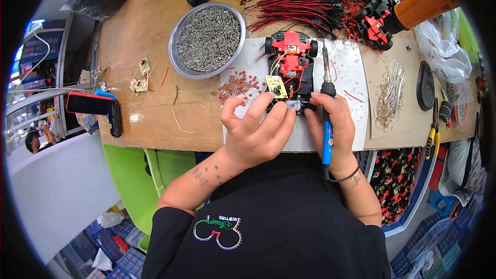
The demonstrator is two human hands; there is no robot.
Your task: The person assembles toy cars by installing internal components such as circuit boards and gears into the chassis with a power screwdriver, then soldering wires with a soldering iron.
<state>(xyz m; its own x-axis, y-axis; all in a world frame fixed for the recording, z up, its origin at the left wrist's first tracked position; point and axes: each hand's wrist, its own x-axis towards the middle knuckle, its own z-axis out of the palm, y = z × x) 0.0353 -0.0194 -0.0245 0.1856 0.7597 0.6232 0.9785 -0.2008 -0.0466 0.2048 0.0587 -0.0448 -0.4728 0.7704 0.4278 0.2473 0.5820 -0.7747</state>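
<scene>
A black and red toy car chassis (292,62) lies on a white sheet in front of me, its wheels and thin wires showing. Over its left side sits a small yellow circuit board (276,87). My left hand (256,134) is at the chassis's near end, fingertips closed at its edge beside the board; the exact grip is partly hidden. From the other side, my right hand (338,124) holds a blue-handled soldering iron (327,139), tip pointing away from me along the chassis. The right thumb and forefinger also meet the chassis's near right corner.
Small metal parts fill a round metal bowl (172,46). Beside the chassis lie reddish-brown disc components (238,86). Red and black wires (294,10) are heaped at the back. An orange tool (426,2) stands over another chassis at right. A phone (89,103) is at left.
</scene>
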